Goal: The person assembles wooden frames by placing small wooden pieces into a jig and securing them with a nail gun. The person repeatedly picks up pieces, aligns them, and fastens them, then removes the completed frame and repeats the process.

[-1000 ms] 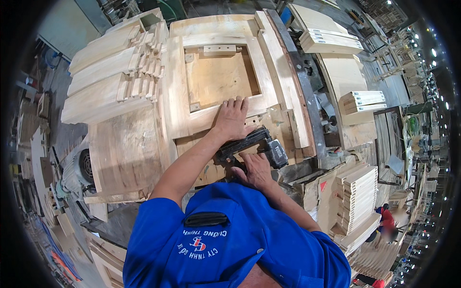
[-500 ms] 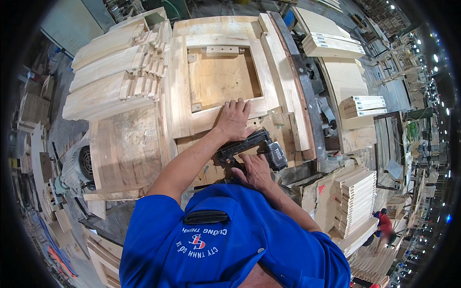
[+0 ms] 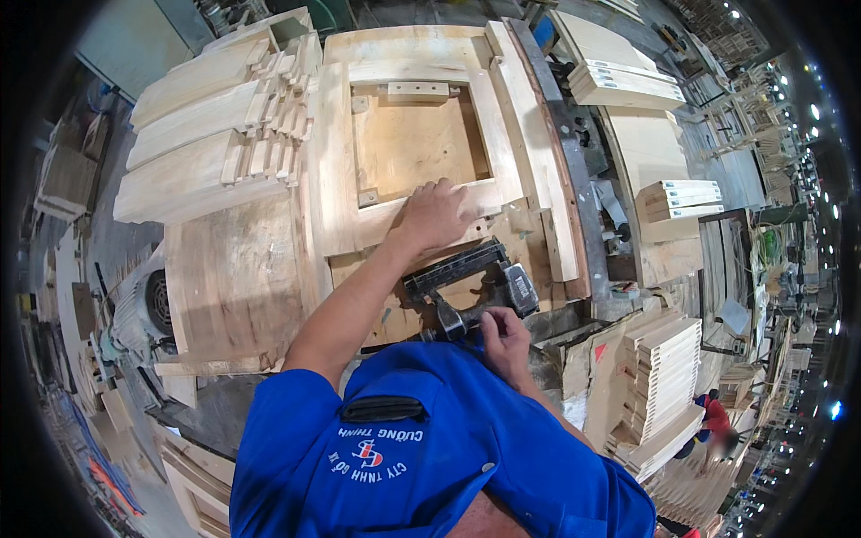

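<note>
A pale wooden frame (image 3: 334,170) lies on a plywood-topped bench, with a small drilled block (image 3: 418,91) against the inside of its far rail. My left hand (image 3: 435,215) is wrapped over the near rail, its fingertips at the inner edge. A black nail gun (image 3: 466,269) rests on its side just nearer than the frame. My right hand (image 3: 507,341) is beside the gun's rear, fingers curled and thumb pressed to them. Whatever is between those fingers, if anything, is too small to make out.
Stacked shaped wooden parts (image 3: 197,143) stand on the left. Right of the frame run a long wooden strip (image 3: 525,134) and a metal beam (image 3: 556,125). More stacked pieces (image 3: 664,394) are at the right. A motor (image 3: 152,300) sits at lower left; a person (image 3: 716,421) works far right.
My right hand has come off the nail gun's handle, moving right and nearer, and its fingers have curled. My left hand has shifted slightly on the near rail, its fingers bending more.
</note>
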`<move>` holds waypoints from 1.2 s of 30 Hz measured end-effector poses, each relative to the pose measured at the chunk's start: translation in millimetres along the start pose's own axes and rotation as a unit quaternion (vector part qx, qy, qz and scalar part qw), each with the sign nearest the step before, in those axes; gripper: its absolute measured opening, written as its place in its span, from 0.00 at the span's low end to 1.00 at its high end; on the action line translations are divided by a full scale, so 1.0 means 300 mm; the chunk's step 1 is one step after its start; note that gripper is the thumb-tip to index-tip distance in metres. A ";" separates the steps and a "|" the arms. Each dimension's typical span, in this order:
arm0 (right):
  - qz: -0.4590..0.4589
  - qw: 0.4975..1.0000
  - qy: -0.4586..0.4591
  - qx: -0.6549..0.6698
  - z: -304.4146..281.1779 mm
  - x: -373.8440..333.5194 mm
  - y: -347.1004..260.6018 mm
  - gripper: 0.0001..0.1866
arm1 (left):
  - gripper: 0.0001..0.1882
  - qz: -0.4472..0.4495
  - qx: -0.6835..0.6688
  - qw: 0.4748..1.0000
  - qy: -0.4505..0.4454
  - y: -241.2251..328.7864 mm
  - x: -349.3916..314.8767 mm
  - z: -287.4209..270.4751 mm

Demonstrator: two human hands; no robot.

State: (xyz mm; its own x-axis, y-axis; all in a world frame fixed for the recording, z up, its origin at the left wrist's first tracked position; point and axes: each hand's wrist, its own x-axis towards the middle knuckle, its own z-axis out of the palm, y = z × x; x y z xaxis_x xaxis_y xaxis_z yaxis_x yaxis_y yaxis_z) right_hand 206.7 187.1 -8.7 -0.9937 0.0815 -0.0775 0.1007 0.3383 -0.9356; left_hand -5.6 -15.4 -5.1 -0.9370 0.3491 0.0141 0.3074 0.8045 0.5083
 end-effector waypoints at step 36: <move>0.136 0.981 -0.134 0.023 -0.341 0.682 -0.481 0.36 | 0.27 -0.171 -0.585 0.790 0.071 0.480 0.061 0.328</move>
State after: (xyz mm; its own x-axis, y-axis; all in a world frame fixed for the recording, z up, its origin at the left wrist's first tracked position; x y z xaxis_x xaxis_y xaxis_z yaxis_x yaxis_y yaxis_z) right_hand -6.1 250.9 145.6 -0.9086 -0.0889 -0.4081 0.3675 0.2943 -0.8822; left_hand 37.8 154.3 -16.4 -0.9665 0.0839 -0.2427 -0.2543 -0.1824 0.9498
